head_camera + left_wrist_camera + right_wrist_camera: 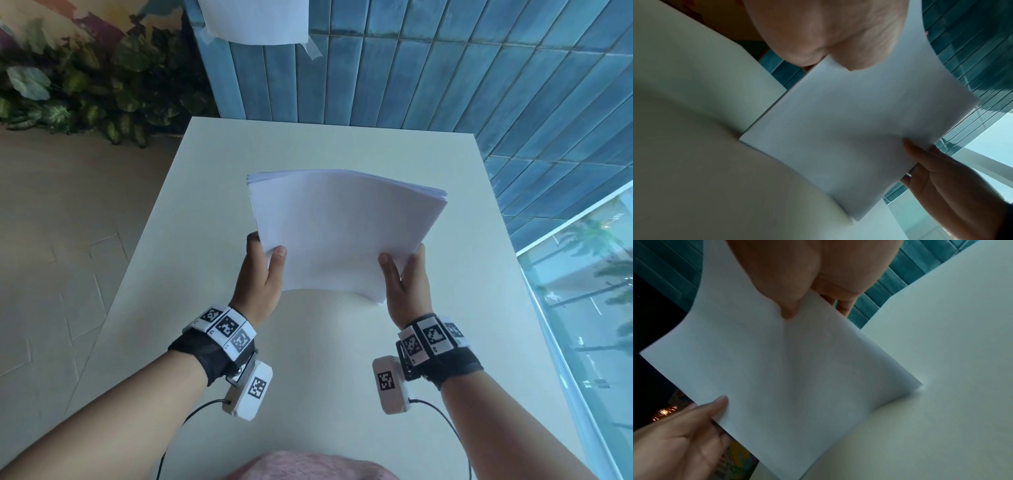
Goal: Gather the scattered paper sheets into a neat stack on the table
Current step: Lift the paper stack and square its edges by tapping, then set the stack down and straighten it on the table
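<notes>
A stack of white paper sheets [342, 233] is held upright over the middle of the white table [205, 178], its near edge resting on or just above the tabletop. My left hand [263, 270] grips the stack's left side, thumb on the front face. My right hand [404, 274] grips the right side the same way. The top edge curves away from me and shows several sheet edges. In the left wrist view the stack [849, 126] fills the centre, with the right hand [941, 175] beyond it. In the right wrist view the stack [777, 378] has the left hand [684, 434] at its far side.
A blue tiled wall [445, 68] rises behind the table, with a white sheet [253, 20] taped to it. Leafy plants [85, 96] stand at the far left over a beige floor. A window [589, 291] runs along the right edge of the table.
</notes>
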### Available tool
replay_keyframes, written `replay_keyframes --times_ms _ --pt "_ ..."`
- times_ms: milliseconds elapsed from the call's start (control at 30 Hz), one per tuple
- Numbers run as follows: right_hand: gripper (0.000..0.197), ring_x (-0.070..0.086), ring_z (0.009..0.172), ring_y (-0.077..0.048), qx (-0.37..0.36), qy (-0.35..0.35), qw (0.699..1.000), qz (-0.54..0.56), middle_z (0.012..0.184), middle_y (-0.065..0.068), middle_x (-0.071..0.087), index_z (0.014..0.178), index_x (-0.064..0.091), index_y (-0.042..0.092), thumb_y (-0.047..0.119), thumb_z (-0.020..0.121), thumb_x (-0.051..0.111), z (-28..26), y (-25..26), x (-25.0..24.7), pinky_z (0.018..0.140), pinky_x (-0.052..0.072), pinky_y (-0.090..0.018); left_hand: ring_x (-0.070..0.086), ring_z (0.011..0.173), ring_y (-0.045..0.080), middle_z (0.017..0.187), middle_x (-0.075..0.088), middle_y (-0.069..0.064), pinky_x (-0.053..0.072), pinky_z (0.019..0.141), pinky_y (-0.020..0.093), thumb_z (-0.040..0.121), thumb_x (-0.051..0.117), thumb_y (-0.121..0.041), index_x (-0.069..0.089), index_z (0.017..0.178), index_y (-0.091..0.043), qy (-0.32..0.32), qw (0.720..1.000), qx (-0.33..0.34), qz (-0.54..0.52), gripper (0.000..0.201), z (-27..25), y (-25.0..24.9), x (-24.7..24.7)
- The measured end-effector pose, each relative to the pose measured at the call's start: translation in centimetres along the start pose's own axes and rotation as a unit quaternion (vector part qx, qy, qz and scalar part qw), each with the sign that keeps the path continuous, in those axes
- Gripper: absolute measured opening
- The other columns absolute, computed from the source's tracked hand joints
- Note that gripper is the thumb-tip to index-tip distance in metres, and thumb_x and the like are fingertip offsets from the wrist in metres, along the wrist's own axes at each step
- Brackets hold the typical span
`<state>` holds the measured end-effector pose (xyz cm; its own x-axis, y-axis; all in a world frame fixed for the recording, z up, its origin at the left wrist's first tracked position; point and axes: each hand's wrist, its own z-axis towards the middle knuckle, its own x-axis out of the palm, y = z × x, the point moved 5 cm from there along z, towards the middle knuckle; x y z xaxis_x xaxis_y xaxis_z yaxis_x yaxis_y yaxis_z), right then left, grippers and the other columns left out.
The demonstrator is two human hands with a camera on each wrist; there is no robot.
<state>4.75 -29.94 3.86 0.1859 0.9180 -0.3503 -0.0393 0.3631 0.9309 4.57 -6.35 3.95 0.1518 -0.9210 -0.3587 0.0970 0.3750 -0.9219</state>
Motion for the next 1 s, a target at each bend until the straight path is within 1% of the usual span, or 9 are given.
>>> replay_keyframes --times_ms 100,200,267,400,500,567,667,833,1000 --pt "0.025 0.053 0.079 0.023 0.025 0.011 1.0 -0.014 0.089 0.021 0.048 0.115 0.038 -0.005 0.004 0.094 0.049 -0.5 -1.5 0.7 0.067 0.038 0.004 0.05 0.092 0.021 0.107 0.054 0.026 0.04 0.096 0.021 0.099 0.041 -0.01 0.029 0.098 -0.015 0.009 0.999 -0.048 0.01 0.013 -0.7 1.5 0.7" --pt "0.026 0.055 0.081 -0.007 0.071 0.029 0.996 -0.036 0.089 0.021 0.05 0.116 0.038 -0.003 0.008 0.095 0.048 -1.5 -3.4 1.6 0.063 0.037 -0.005 0.055 0.109 0.024 0.112 0.054 0.006 0.039 0.091 0.024 0.1 0.04 -0.015 0.031 0.102 -0.016 0.026 0.995 -0.096 0.023 0.009 -1.3 3.2 1.3" --pt "0.024 0.053 0.084 -0.017 0.098 0.032 0.994 -0.045 0.087 0.014 0.055 0.116 0.039 0.0 0.012 0.096 0.047 -1.9 -4.3 1.9 0.065 0.035 -0.015 0.056 0.113 0.027 0.113 0.056 0.008 0.036 0.085 0.02 0.1 0.038 -0.017 0.031 0.101 -0.016 0.028 0.992 -0.115 0.045 0.007 -1.5 4.0 1.6" --pt "0.021 0.053 0.079 -0.024 0.104 0.033 0.991 -0.077 0.09 -0.001 0.057 0.109 0.041 0.001 0.016 0.096 0.047 -1.7 -4.7 1.7 0.065 0.036 -0.026 0.059 0.091 0.025 0.093 0.06 0.008 0.037 0.074 0.023 0.099 0.04 -0.018 0.036 0.095 -0.007 0.014 0.991 -0.1 0.089 0.013 -0.8 4.2 1.3" --pt "0.014 0.052 0.071 -0.027 0.098 0.063 0.988 -0.098 0.075 0.003 0.054 0.095 0.039 0.007 0.017 0.095 0.049 -1.3 -4.4 1.2 0.055 0.038 -0.032 0.051 0.065 0.015 0.073 0.053 -0.005 0.034 0.06 0.024 0.097 0.045 -0.018 0.046 0.098 -0.002 0.022 0.988 -0.086 0.126 0.015 -0.1 3.9 0.7" --pt "0.013 0.048 0.066 -0.022 0.114 0.084 0.984 -0.108 0.072 0.004 0.051 0.092 0.04 0.007 0.016 0.094 0.049 -1.2 -4.5 1.0 0.054 0.038 -0.028 0.042 0.058 0.01 0.064 0.043 -0.009 0.03 0.052 0.024 0.096 0.047 -0.018 0.047 0.084 -0.011 0.044 0.983 -0.105 0.147 0.014 0.1 4.3 0.5" --pt "0.012 0.044 0.06 -0.018 0.146 0.101 0.974 -0.137 0.068 0.003 0.048 0.087 0.041 0.006 0.012 0.091 0.05 -1.5 -5.3 1.2 0.051 0.034 -0.026 0.033 0.058 0.022 0.061 0.034 -0.001 0.027 0.052 0.031 0.093 0.048 -0.018 0.032 0.068 -0.014 0.082 0.97 -0.156 0.169 0.03 0.1 5.5 0.9" --pt "0.007 0.045 0.064 -0.022 0.215 0.108 0.957 -0.162 0.067 0.003 0.047 0.087 0.044 0.007 0.009 0.087 0.05 -2.2 -7.2 1.8 0.048 0.033 -0.026 0.041 0.066 0.022 0.072 0.047 0.007 0.035 0.06 0.032 0.092 0.047 -0.021 0.047 0.084 0.003 0.125 0.951 -0.24 0.152 0.025 -0.6 7.5 1.9" --pt "0.008 0.051 0.072 -0.027 0.249 0.1 0.944 -0.191 0.072 -0.001 0.052 0.09 0.049 0.008 0.012 0.084 0.052 -2.2 -7.9 2.1 0.049 0.035 -0.024 0.045 0.066 0.025 0.07 0.044 0.001 0.034 0.057 0.031 0.092 0.048 -0.018 0.043 0.088 -0.009 0.131 0.931 -0.278 0.196 0.011 -0.6 7.8 2.4"
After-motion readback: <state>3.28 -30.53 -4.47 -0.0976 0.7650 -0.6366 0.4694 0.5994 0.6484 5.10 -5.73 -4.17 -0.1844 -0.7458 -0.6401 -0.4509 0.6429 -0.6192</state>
